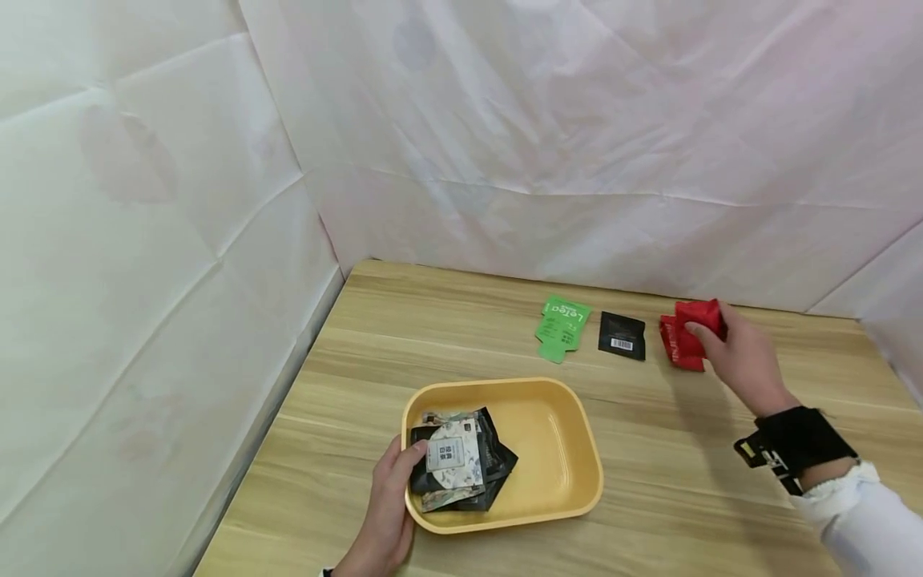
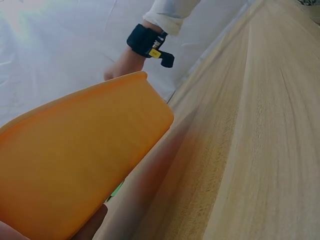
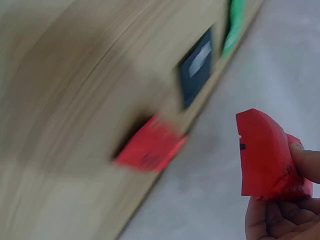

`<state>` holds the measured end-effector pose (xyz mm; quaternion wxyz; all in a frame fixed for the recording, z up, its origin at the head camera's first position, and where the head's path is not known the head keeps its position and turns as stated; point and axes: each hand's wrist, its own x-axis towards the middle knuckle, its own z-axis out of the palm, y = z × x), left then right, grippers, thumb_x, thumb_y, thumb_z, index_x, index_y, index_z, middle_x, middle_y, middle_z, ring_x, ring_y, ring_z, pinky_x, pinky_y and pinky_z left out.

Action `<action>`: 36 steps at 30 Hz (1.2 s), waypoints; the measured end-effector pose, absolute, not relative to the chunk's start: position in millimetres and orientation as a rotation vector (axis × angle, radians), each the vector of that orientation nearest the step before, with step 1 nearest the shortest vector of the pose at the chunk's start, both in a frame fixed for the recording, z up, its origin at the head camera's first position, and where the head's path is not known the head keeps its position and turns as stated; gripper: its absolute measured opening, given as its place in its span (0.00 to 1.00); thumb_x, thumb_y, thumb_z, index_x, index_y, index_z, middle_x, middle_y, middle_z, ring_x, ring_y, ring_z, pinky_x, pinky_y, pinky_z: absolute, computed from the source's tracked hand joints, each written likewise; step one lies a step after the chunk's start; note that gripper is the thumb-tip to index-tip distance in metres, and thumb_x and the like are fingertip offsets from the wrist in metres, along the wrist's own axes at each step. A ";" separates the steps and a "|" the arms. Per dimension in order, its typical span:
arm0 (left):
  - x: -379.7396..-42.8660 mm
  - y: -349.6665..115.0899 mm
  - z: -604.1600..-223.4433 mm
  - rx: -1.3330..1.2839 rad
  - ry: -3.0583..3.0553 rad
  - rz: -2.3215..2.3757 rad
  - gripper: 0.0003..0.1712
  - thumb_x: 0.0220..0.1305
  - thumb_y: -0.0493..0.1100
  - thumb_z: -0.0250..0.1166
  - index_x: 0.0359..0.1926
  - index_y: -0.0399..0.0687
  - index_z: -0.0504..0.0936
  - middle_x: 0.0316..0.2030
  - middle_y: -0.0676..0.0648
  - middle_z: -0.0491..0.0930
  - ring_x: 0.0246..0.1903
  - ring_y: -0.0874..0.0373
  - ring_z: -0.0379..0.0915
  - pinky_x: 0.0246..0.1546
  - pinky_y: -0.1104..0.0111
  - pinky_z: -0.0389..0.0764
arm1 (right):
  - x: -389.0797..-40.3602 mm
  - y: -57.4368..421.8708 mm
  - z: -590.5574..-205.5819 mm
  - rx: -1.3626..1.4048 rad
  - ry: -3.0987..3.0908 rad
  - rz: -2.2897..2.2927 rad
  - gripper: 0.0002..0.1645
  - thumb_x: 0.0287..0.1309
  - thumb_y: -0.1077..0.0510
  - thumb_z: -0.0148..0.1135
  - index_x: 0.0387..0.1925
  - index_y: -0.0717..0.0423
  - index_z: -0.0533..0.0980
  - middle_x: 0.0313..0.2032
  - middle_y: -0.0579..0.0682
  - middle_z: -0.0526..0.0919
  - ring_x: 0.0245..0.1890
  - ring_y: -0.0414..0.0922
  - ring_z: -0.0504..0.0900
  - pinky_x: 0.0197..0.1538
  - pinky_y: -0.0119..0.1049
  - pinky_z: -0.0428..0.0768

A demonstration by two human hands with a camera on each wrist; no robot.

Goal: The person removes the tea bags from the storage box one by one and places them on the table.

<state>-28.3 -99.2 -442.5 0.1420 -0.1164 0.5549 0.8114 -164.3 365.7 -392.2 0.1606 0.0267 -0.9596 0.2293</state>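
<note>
My left hand [image 1: 389, 493] grips the left end of a yellow plastic box [image 1: 555, 513], its thumb over the rim. In the left wrist view the box's outer wall [image 2: 85, 150] fills much of the left side. Inside lie several black and patterned sachets [image 1: 457, 465], piled at the left end. At the far right, my right hand [image 1: 746, 357] pinches a red sachet [image 3: 267, 157] between thumb and fingers. Another red sachet [image 3: 150, 147] rests on the table below it. How many the right hand holds, I cannot tell.
Left of the red sachet on the table lies a black sachet [image 1: 622, 335] with a barcode label. Farther left is a green packet [image 1: 562, 328]. The wooden table [image 1: 346, 385] ends at pale cloth walls [image 1: 541, 128] behind and at the left.
</note>
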 end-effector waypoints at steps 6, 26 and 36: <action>-27.4 -99.3 -443.2 -0.345 1.606 2.338 0.34 0.72 0.51 0.51 0.71 0.39 0.55 0.63 0.34 0.64 0.59 0.51 0.68 0.57 0.66 0.75 | -177.6 415.2 -419.5 -0.091 -2.740 0.706 0.14 0.68 0.60 0.53 0.40 0.73 0.68 0.28 0.67 0.75 0.23 0.50 0.70 0.21 0.33 0.65; -22.5 -95.7 -446.5 -0.358 1.592 2.357 0.34 0.71 0.50 0.52 0.71 0.37 0.57 0.62 0.35 0.66 0.58 0.51 0.68 0.57 0.67 0.74 | -186.3 477.7 -462.3 -0.459 -3.014 0.484 0.24 0.67 0.58 0.43 0.38 0.82 0.70 0.38 0.83 0.70 0.36 0.75 0.70 0.34 0.61 0.71; -23.7 -98.2 -446.0 -0.358 1.595 2.351 0.35 0.71 0.51 0.52 0.71 0.39 0.57 0.63 0.36 0.64 0.60 0.52 0.66 0.58 0.68 0.72 | -189.7 453.8 -453.2 -0.770 -2.954 0.590 0.32 0.69 0.53 0.36 0.64 0.74 0.59 0.61 0.82 0.53 0.58 0.80 0.53 0.52 0.72 0.58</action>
